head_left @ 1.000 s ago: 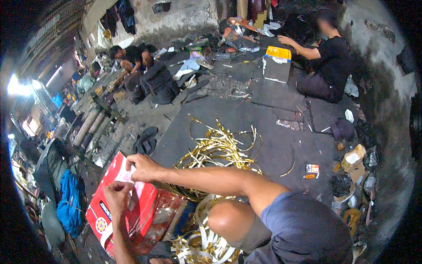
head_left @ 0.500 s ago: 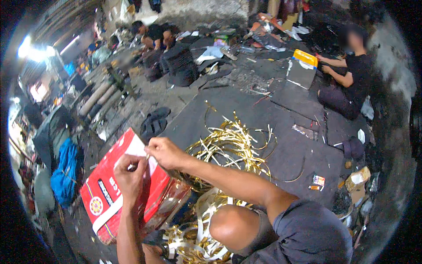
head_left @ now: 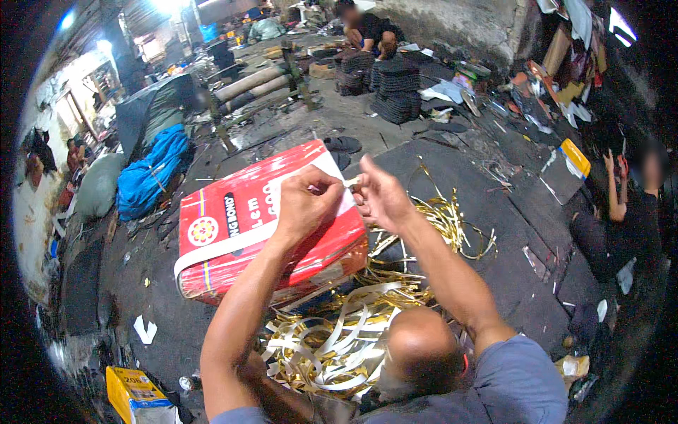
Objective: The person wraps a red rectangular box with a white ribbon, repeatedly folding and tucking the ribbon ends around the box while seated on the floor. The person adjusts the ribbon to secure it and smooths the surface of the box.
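Observation:
A red cardboard carton [head_left: 226,205] with white and yellow markings lies tilted in front of me. A white strip [head_left: 222,249] runs across its printed face and over the near left edge. My left hand [head_left: 307,201] rests on the carton, thumb and fingers pinched together on the strip. Just beyond the carton's right corner is my right hand [head_left: 385,198], fingers apart and partly curled, fingertips by a short pale end of the strip. Tangled white and gold strips [head_left: 332,339] lie between the carton and my knee; more gold strips [head_left: 441,222] lie beyond my right forearm.
A blue cloth bundle [head_left: 152,169] lies at left. Near the lower left stands a yellow, blue and white box [head_left: 138,396]. Dark stacked pieces [head_left: 395,88] and black sandals [head_left: 342,145] are farther off. A co-worker [head_left: 621,205] sits at right beside a yellow-topped box [head_left: 565,169].
The view has swung left, so the carton and surroundings sit farther right. My right hand's fingers have spread from a pinch at the carton's edge. My left hand stays pinched.

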The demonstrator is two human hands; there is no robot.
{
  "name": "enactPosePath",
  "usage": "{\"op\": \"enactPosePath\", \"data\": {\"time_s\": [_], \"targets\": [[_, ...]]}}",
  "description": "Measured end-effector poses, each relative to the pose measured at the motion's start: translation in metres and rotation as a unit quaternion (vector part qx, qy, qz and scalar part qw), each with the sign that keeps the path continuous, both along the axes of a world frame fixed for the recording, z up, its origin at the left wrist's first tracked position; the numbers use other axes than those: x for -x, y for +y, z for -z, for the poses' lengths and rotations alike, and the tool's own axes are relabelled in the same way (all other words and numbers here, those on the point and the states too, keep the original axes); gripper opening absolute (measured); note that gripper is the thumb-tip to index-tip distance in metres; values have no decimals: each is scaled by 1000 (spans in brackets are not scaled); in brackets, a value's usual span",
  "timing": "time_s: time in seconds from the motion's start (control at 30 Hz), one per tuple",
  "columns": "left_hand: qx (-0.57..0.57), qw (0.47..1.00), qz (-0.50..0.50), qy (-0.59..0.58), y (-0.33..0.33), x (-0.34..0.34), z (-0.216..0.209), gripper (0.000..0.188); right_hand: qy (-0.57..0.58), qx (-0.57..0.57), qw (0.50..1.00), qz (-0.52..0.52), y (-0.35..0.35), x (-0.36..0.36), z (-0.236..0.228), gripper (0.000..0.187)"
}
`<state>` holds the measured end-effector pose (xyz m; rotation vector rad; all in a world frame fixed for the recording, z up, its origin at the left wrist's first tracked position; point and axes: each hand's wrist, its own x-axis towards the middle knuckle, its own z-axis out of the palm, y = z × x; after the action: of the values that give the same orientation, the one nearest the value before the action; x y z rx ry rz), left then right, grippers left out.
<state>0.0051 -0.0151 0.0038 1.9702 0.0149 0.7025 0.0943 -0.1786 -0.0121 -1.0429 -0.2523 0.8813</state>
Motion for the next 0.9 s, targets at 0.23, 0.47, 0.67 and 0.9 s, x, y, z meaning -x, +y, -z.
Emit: {"op": "enactPosePath", "data": {"time_s": [0.23, 0.47, 0.67, 0.9], "targets": [[-22, 1000, -2, -14, -4, 0, -1, 10, -575, 382, 704, 166, 45, -34, -18, 53], [-25, 999, -5, 25, 8, 1, 6, 8, -462, 233, 827, 221, 48, -34, 29, 31], [-21, 999, 20, 19, 9, -6, 8, 7, -403, 197, 865, 223, 48, -50, 122, 33], [9, 999, 31, 31, 7, -8, 6, 6, -403, 254, 839, 262, 38, -54, 230, 40]]}}
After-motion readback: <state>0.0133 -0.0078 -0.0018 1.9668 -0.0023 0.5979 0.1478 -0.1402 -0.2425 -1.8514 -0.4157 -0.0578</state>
